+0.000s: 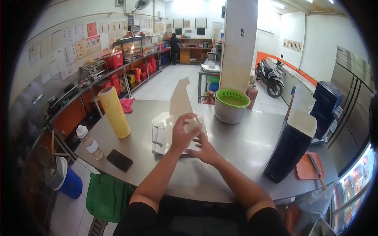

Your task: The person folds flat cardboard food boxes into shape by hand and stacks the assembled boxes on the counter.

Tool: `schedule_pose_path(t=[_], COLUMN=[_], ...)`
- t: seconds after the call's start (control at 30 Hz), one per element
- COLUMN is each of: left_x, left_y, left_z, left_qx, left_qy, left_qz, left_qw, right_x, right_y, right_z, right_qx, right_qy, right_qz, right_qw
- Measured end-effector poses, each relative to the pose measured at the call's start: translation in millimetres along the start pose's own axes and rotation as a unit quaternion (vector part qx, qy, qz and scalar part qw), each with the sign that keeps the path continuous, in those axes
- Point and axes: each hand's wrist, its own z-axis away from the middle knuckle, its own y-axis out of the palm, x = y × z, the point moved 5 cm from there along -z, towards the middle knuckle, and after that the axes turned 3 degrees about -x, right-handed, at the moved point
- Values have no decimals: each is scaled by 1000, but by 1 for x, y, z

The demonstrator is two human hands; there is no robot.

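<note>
A white sheet of card point(181, 98) stands up, with its curled tip at the top, above the middle of the steel table. My left hand point(184, 133) is at its lower part, fingers bent around something I cannot make out. Close beside it on the right, my right hand point(202, 148) has its thumb and fingers apart, its fingertips near the left hand. Under and behind both hands lies a stack of flat white cardboard pieces point(159, 135) with slots along the left edge, partly hidden by the hands.
On the steel table point(236, 157) stand a yellow roll point(114, 112), a bottle point(89, 142), a phone point(119, 160), a pot with a green strainer point(231, 106), a dark box point(289, 147) and an orange tray with a knife point(309, 167). Another person point(174, 49) stands far back.
</note>
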Motion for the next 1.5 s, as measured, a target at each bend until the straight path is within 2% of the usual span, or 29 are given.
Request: schedule_pose_path(t=[0.03,0.07,0.13,0.17,0.23,0.3,0.37,0.43,0.47,0.57,0.63,0.77,0.87,0.9,1.0,1.1,1.2,1.4,1.5], left_x=[-10,-13,-22,-30,-57,-93,-109,-122,-131,-146,-146,-123,-113,-113,-122,-129,-128,-136,-128], left_y=[5,6,5,5,9,18,22,25,28,40,48,50,52,54,55,47,42,56,59], left_z=[2,4,6,3,0,-8,-18,-30,-35,-47,-50,-50,-49,-45,-42,-43,-42,-36,-36], left_qx=[26,48,62,66,70,22,-39,-14,1,12,-2,79,182,183,177,168,177,139,150], left_qy=[-8,27,-3,-9,-26,-60,-97,-152,-181,-140,-111,-159,-178,-189,-188,-187,-177,-185,-188], left_qz=[-30,-58,51,103,206,249,285,347,378,298,274,295,209,193,183,235,229,131,218], left_qw=[999,997,997,992,976,966,953,925,908,944,955,939,944,945,949,939,941,964,946], right_x=[3,9,39,53,81,123,149,173,183,207,210,189,181,177,181,207,218,211,211], right_y=[6,5,0,-9,-26,-43,-59,-70,-75,-91,-102,-122,-126,-128,-121,-114,-112,-121,-122], right_z=[-10,-15,-19,-17,-15,-3,7,20,25,43,52,54,50,47,41,49,50,44,44], right_qx=[20,25,34,-31,-53,-92,-96,-140,-149,-179,-181,-218,-242,-234,-138,-102,-82,-122,-115], right_qy=[-13,-49,-124,-205,-172,-170,-283,-381,-407,-468,-470,-434,-459,-471,-529,-478,-411,-368,-371], right_qz=[-49,-51,-56,29,26,53,213,342,353,370,316,170,105,128,79,159,263,279,245], right_qw=[999,997,990,978,983,980,930,847,829,783,804,858,849,841,834,858,869,879,888])
